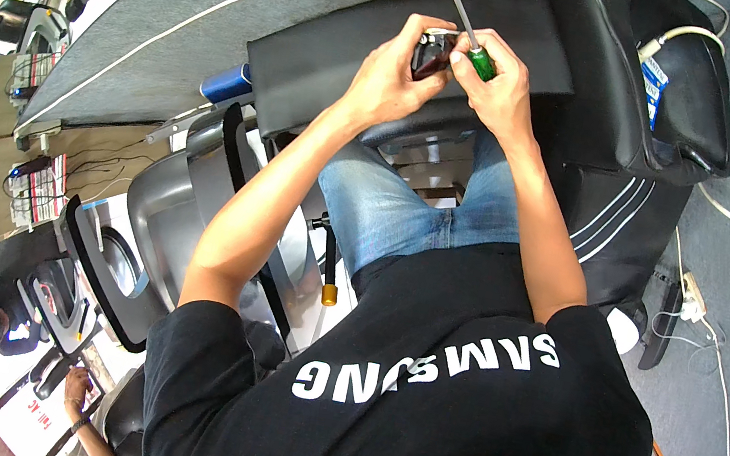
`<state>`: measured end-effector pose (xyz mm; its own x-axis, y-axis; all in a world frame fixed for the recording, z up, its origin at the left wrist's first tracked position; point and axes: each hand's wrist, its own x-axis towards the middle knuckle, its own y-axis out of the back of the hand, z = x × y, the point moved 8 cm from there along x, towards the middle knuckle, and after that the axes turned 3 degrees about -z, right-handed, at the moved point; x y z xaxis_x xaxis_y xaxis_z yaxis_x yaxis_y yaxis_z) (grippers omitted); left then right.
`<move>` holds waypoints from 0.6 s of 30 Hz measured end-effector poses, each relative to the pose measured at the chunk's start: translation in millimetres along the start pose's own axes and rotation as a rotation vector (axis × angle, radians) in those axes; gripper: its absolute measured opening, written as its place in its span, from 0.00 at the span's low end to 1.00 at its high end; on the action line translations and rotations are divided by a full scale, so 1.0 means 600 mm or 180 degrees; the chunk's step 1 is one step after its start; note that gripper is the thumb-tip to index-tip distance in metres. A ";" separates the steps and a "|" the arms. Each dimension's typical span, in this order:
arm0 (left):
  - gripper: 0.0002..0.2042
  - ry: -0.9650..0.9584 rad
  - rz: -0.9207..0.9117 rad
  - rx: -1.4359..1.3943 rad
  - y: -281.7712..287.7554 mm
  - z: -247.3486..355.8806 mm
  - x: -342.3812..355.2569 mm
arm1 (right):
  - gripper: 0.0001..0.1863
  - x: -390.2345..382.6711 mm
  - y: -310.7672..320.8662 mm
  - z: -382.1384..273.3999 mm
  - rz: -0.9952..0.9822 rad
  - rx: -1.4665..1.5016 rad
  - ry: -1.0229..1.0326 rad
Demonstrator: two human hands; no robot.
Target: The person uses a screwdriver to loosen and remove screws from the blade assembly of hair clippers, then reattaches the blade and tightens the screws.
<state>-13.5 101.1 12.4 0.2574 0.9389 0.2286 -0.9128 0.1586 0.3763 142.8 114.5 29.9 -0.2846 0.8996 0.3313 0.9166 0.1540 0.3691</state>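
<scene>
Holding screwdriver (479, 57) beside dark object (429, 57)

1. In left hand (386, 79): device (431, 57); just right of it, in right hand (502, 87): screwdriver (469, 35).
2. Beneath both hands: bench (313, 74).
3. Left of legs (383, 207): chair (159, 203).
4. Right of bench: armchair (611, 86).
5. Farther right, on floor (728, 265): power strip (691, 300).

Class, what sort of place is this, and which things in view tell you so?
Probably an office or indoor workroom: a dark chair, a black padded seat and what looks like a white power strip.
</scene>
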 end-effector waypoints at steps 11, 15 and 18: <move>0.26 0.0055 -0.0067 0.0072 -0.001 0.009 -0.001 | 0.09 0.002 0.001 -0.005 0.0080 -0.0259 0.0204; 0.27 0.0109 -0.0047 0.0112 0.006 0.016 -0.004 | 0.08 0.001 0.004 -0.025 0.0097 -0.0306 0.0391; 0.27 0.0175 -0.0026 0.0053 0.008 0.009 -0.003 | 0.07 -0.003 0.006 -0.034 0.0119 -0.0337 0.0456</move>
<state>-16.7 98.4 18.4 0.2465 0.9530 0.1758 -0.9052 0.1617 0.3930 140.9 105.0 48.3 -0.2950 0.8352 0.4641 0.8947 0.0709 0.4410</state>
